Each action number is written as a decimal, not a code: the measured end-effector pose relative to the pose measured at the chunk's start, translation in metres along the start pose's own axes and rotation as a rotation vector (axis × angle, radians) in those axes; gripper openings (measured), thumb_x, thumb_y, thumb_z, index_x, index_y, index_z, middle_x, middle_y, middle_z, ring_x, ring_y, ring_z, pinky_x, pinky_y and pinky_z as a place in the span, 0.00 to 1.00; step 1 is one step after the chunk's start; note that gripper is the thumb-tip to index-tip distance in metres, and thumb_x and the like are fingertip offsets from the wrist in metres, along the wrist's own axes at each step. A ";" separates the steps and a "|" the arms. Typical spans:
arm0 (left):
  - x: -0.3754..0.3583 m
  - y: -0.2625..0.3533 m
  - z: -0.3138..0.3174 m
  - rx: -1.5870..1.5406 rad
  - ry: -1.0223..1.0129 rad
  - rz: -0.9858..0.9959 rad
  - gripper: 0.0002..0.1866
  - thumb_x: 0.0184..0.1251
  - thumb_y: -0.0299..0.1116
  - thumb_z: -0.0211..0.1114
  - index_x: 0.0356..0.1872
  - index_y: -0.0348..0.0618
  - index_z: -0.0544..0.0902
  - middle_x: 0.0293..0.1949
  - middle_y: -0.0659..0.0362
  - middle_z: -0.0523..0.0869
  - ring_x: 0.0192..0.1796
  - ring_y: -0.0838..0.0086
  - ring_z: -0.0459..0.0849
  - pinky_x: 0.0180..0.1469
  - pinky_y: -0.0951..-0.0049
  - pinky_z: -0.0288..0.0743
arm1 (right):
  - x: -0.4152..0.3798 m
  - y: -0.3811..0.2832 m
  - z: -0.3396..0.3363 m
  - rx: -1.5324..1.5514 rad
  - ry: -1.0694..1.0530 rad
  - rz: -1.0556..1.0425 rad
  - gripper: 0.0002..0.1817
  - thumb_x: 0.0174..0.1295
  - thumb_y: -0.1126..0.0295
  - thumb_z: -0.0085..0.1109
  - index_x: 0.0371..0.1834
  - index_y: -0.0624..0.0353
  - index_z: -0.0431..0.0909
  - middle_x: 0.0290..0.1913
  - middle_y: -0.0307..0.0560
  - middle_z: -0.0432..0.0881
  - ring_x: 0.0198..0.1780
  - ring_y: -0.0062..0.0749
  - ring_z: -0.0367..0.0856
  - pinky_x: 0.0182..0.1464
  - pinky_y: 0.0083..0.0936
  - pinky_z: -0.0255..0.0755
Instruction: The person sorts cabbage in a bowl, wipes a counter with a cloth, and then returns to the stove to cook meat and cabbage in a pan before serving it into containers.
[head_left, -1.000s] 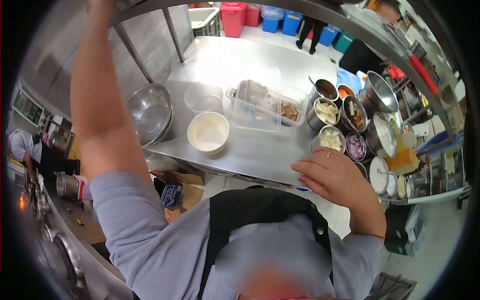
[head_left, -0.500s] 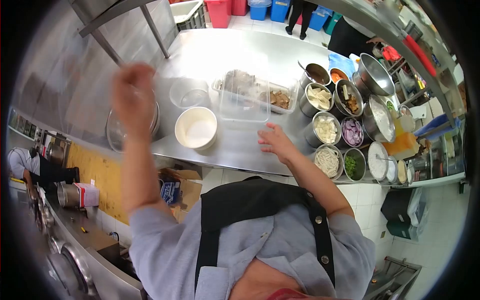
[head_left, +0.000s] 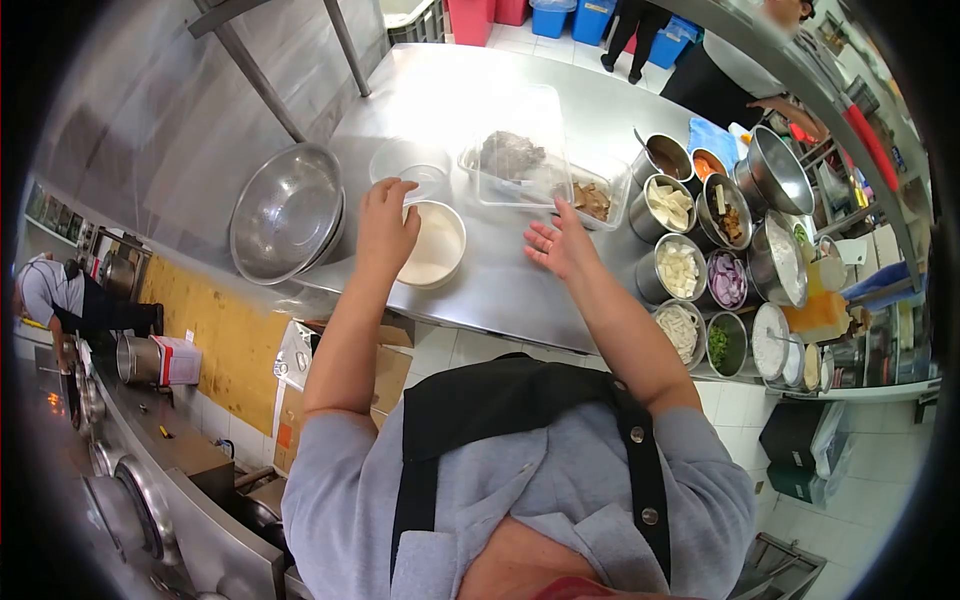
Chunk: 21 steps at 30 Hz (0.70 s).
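Observation:
My left hand [head_left: 387,228] is at the left rim of a white paper bowl [head_left: 446,243], fingers stretched out over its edge and holding nothing. My right hand [head_left: 562,243] hovers over the steel table to the right of the bowl, fingers spread, palm turned inward, with nothing in it. Just behind the bowl sits a clear round plastic container [head_left: 408,160]. Beyond my right hand, a clear plastic lid [head_left: 518,185] lies tilted across a tray of sliced brown meat [head_left: 590,200].
Steel colander bowls [head_left: 285,215] stand left. On the right are several steel pots, including white cubes [head_left: 677,270], sliced purple onion [head_left: 727,280] and chopped greens [head_left: 718,345]. A shelf post [head_left: 347,48] rises at the back left. One person [head_left: 735,65] stands across the table, another [head_left: 70,290] far left.
My left hand has come down and right, from in front of the colander bowls to the paper bowl's rim. My right hand stays open near the lid. The view has shifted slightly.

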<state>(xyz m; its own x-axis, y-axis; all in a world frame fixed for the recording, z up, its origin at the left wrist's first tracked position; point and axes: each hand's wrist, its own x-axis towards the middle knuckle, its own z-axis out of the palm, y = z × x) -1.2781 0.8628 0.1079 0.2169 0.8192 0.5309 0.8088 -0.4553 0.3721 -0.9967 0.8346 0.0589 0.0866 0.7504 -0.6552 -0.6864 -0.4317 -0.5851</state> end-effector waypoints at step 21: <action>0.001 0.003 0.029 0.010 -0.213 -0.079 0.26 0.55 0.23 0.66 0.58 0.48 0.75 0.56 0.48 0.76 0.60 0.54 0.73 0.65 0.55 0.65 | -0.053 -0.033 -0.059 0.016 -0.032 -0.447 0.09 0.63 0.66 0.48 0.40 0.60 0.71 0.38 0.46 0.81 0.38 0.28 0.79 0.42 0.31 0.79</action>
<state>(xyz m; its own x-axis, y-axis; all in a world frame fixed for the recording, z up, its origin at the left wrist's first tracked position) -1.2593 0.8724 0.0876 0.2624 0.9078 0.3271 0.8329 -0.3843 0.3983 -0.9357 0.7791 0.0849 0.3552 0.8768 -0.3240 -0.5974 -0.0537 -0.8001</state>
